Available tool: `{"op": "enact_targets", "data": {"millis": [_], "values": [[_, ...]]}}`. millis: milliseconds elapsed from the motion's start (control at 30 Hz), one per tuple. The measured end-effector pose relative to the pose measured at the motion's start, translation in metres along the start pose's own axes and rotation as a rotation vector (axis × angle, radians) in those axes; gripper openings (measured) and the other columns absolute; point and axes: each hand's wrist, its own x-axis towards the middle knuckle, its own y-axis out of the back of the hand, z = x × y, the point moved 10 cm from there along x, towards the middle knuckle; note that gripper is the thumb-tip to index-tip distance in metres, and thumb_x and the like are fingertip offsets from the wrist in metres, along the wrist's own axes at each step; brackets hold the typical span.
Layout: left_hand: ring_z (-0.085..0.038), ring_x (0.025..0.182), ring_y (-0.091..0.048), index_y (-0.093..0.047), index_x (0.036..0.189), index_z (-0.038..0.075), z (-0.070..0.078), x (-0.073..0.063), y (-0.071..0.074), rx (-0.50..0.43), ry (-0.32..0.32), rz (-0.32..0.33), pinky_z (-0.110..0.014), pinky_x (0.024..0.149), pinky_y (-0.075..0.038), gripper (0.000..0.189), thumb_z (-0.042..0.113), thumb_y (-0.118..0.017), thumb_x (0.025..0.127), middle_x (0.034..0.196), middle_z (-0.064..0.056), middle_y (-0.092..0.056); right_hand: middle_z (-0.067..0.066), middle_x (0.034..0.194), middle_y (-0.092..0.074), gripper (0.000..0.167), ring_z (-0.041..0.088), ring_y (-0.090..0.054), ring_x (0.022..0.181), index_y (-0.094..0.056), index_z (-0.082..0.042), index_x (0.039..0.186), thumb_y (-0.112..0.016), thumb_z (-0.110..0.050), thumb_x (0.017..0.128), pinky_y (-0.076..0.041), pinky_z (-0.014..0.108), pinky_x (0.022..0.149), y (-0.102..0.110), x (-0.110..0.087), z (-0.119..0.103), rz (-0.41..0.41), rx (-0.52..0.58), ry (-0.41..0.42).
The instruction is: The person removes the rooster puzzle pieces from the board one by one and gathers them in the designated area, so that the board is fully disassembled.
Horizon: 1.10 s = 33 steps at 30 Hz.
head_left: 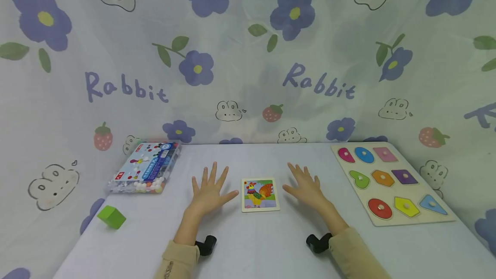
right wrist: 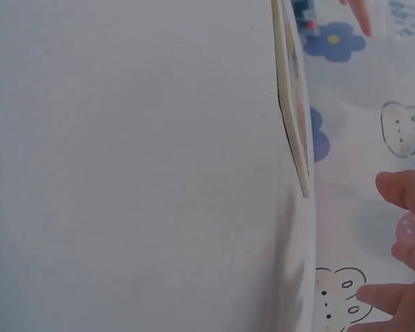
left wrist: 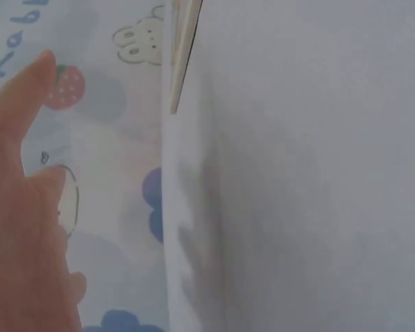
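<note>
Between the two hands a small square rooster picture puzzle (head_left: 260,195) in a pale frame lies flat on the white table (head_left: 248,244). To its left, the left hand (head_left: 209,193) is spread with straight fingers and holds nothing. The right hand (head_left: 306,187), also spread and holding nothing, is on the puzzle's other side, thumb toward it. In the left wrist view, the left hand (left wrist: 28,207) shows at the edge, apart from the puzzle's pale rim (left wrist: 187,55). The right wrist view has the right hand's fingers (right wrist: 408,190) beyond the frame's edge (right wrist: 290,117).
At the back left lies a clear plastic case (head_left: 145,167) with a printed cover and small coloured pieces. A green block (head_left: 111,217) sits near the left edge. On the right is a wooden shape board (head_left: 364,193) with knobbed pieces. A patterned cloth (head_left: 240,55) hangs behind.
</note>
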Motion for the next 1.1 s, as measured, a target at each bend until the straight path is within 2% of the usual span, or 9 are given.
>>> {"op": "enact_targets", "data": {"millis": [100,267,467,567,667,867,1100], "values": [[-0.041,0.139,0.008,-0.017,0.149,0.022,0.007,0.007,-0.003,-0.023,-0.01,-0.009,-0.068,0.101,0.008,0.084,0.065,-0.048,0.083,0.155,-0.014,0.004,0.021,0.143,-0.035,0.069,0.048,-0.019,0.133,-0.033,-0.012,0.144,-0.064,-0.031,0.085,-0.011,0.073,0.097,-0.006,0.007,-0.004,-0.014,0.052,0.008],[-0.042,0.139,0.005,-0.016,0.149,0.024,0.018,0.018,-0.016,-0.04,-0.034,-0.05,-0.068,0.102,0.006,0.084,0.064,-0.049,0.083,0.155,-0.013,0.002,0.017,0.131,-0.052,0.057,0.041,-0.043,0.122,-0.05,-0.012,0.133,-0.069,-0.024,0.08,-0.028,0.067,0.089,-0.019,0.016,-0.011,-0.042,0.11,0.013],[-0.044,0.138,0.0,-0.022,0.148,0.021,0.032,0.024,-0.033,-0.102,-0.064,-0.118,-0.069,0.101,0.005,0.082,0.06,-0.053,0.083,0.154,-0.016,-0.007,0.012,0.115,-0.061,0.046,0.03,-0.055,0.106,-0.061,-0.011,0.12,-0.073,-0.023,0.077,-0.039,0.056,0.085,-0.033,0.022,-0.019,-0.065,0.124,0.031],[-0.045,0.138,-0.002,-0.029,0.146,0.022,0.04,0.026,-0.037,-0.123,-0.075,-0.162,-0.07,0.1,0.004,0.077,0.056,-0.057,0.082,0.153,-0.017,-0.014,0.008,0.104,-0.062,0.042,0.024,-0.057,0.093,-0.064,-0.011,0.114,-0.075,-0.022,0.075,-0.045,0.048,0.079,-0.034,0.025,-0.024,-0.06,0.104,0.049],[-0.046,0.137,-0.008,-0.039,0.142,0.024,0.045,0.028,-0.041,-0.101,-0.086,-0.196,-0.071,0.1,0.002,0.071,0.053,-0.06,0.081,0.15,-0.017,-0.023,0.006,0.099,-0.061,0.039,0.022,-0.055,0.089,-0.066,-0.012,0.109,-0.077,-0.022,0.073,-0.045,0.044,0.075,-0.035,0.027,-0.027,-0.054,0.085,0.062],[-0.047,0.135,-0.017,-0.049,0.135,0.025,0.051,0.03,-0.05,-0.064,-0.119,-0.229,-0.073,0.099,-0.003,0.063,0.05,-0.065,0.078,0.146,-0.017,-0.031,0.007,0.101,-0.059,0.031,0.026,-0.053,0.095,-0.068,-0.015,0.102,-0.077,-0.026,0.074,-0.043,0.049,0.081,-0.035,0.029,-0.029,-0.057,0.042,0.062],[-0.047,0.136,-0.014,-0.049,0.135,0.026,0.052,0.03,-0.056,-0.062,-0.139,-0.248,-0.073,0.099,-0.003,0.065,0.049,-0.067,0.077,0.148,-0.016,-0.027,0.006,0.101,-0.058,0.026,0.027,-0.052,0.096,-0.066,-0.015,0.094,-0.077,-0.025,0.073,-0.043,0.05,0.083,-0.036,0.034,-0.029,-0.091,0.036,0.057]]}}
